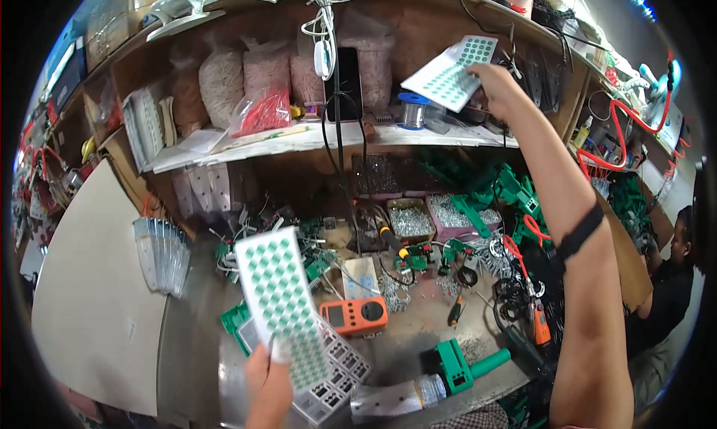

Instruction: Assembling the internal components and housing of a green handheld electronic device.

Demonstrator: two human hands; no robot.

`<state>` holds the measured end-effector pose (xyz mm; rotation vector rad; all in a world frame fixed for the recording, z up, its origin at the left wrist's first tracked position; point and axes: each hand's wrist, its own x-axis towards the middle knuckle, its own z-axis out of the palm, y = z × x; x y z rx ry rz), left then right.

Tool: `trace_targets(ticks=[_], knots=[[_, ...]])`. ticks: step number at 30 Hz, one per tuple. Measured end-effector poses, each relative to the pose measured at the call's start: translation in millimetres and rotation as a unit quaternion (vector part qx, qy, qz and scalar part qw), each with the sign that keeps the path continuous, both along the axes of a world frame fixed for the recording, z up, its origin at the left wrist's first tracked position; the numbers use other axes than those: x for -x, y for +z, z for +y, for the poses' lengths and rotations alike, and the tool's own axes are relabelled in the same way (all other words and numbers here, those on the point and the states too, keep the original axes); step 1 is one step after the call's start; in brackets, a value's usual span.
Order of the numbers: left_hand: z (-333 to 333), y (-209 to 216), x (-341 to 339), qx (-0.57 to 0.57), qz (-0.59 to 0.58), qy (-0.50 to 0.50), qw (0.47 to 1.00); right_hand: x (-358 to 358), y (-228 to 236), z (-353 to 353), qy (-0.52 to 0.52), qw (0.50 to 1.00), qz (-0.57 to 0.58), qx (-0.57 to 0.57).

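My left hand [269, 384], at the lower middle, pinches the bottom of a white sticker sheet [275, 280] covered in green diamond shapes, thumb on top. Beneath that sheet lie label sheets [345, 365] with grey and black printed squares, partly covered. Up at the shelf, my right hand [494, 89] is closed on the edge of several white sticker sheets [452, 78] with green round and diamond marks. Its fingers are partly hidden behind the sheets. Just below those sheets stands a blue-ended spool of solder wire [413, 112].
An orange multimeter [353, 315] lies on the metal bench, with a green plastic housing [454, 365] at the front. Screw trays [411, 221] sit farther back. Cables [340, 153] hang before the shelf [246, 154]. At the right, another person [668, 287] sits.
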<state>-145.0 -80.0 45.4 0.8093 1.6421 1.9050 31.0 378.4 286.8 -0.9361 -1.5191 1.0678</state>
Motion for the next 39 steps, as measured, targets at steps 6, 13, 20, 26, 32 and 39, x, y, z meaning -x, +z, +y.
trace_targets(ticks=[6, 13, 20, 26, 32, 39], knots=[[-34.0, -35.7, 22.1, 0.063, -0.041, 0.115, 0.990, 64.3, 24.6, 119.4, -0.067, 0.997, 0.027, 0.027], [-31.4, -42.9, 14.9, 0.105, -0.040, 0.082, 0.990, 79.3, 26.9, 135.5, -0.071, 0.978, -0.194, -0.003], [-24.5, -42.7, -0.4, 0.025, 0.082, -0.039, 0.996, 16.4, -48.1, -75.7, 0.120, 0.957, -0.142, -0.222], [-26.3, -33.5, -16.5, 0.032, 0.010, -0.243, 0.970, -42.6, -190.6, -256.6, 0.471, 0.852, -0.031, 0.227], [-40.4, -11.4, -46.3, 0.155, 0.072, -0.260, 0.950, -80.9, -219.0, -318.9, 0.369, 0.923, 0.032, 0.107], [-8.6, -8.6, -87.8, 0.185, 0.255, -0.290, 0.904, -112.4, -265.9, -326.9, 0.341, 0.926, 0.061, 0.153]])
